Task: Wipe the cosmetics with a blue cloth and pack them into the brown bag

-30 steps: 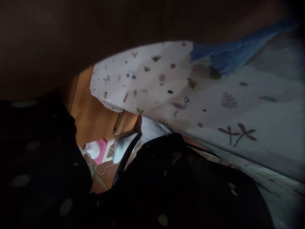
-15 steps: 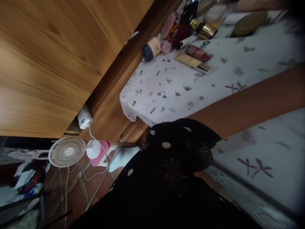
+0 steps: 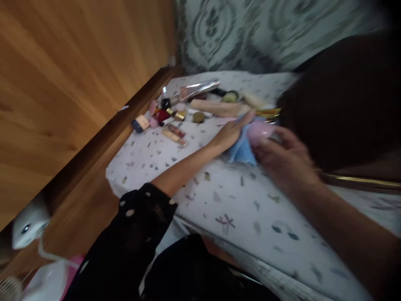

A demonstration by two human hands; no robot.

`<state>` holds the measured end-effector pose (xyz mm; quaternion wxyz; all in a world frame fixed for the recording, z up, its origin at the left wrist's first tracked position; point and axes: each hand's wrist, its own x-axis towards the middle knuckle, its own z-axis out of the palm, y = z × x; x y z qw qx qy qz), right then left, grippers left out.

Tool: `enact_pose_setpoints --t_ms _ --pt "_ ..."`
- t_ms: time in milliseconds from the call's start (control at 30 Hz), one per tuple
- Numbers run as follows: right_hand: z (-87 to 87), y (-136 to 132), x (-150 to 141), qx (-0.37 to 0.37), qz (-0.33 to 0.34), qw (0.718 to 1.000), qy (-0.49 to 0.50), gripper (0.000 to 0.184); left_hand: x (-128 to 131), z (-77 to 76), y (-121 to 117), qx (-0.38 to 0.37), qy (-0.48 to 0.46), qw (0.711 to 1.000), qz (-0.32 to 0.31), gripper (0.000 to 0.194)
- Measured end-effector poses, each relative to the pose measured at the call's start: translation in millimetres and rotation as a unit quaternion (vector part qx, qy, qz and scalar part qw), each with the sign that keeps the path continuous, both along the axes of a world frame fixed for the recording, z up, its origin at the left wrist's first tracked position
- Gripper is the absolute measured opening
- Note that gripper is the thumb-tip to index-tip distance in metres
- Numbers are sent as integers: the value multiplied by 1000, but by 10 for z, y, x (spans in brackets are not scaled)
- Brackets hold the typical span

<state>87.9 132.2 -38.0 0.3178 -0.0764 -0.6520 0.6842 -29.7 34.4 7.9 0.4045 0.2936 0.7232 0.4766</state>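
The view is tilted and smeared by motion. My left hand reaches across a table covered in a white patterned cloth and rests, fingers stretched out, on a blue cloth. My right hand is just to its right, fingers curled round a round pink object beside the blue cloth. My left arm wears a black sleeve with pale dots.
Several cosmetics, bottles and tubes lie at the table's far side. A wooden cabinet wall rises on the left, with a white plug-in device low on it. A large dark shape fills the right. Patterned wall behind.
The view swung up from my lap and the table's edge to the table top. Both my hands have come into view over the blue cloth.
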Motion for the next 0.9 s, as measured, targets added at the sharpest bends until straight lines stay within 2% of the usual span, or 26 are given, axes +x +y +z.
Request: enact_pose_setpoints --t_ms 67,100,200,333,433,533,633,700,800,900 --pt "107 81 27 -16 -8 1000 -23 48 29 31 124 153 43 986 57 76" --pt "130 86 34 -17 -17 999 -29 55 35 6 121 178 33 981 67 73" --pt "126 44 38 87 -17 996 -17 58 13 -125 6 210 41 976 52 71" --pt "99 7 61 207 -88 974 -4 55 2 -186 -98 179 111 977 40 70" --pt "114 9 82 242 -130 961 -12 64 27 -158 -99 190 112 974 48 67" --pt "144 22 88 240 -148 959 -11 69 44 -148 -87 176 71 979 70 72" --pt "182 37 91 254 -149 956 -2 55 53 -159 -80 129 17 989 71 79" --pt "201 38 93 255 -147 956 0 48 64 -162 -74 130 7 988 80 75" --pt "206 18 94 219 -119 968 4 46 93 -140 -68 164 39 979 115 64" --pt "188 -8 92 181 -85 980 -2 46 130 -85 -82 186 115 962 161 55"
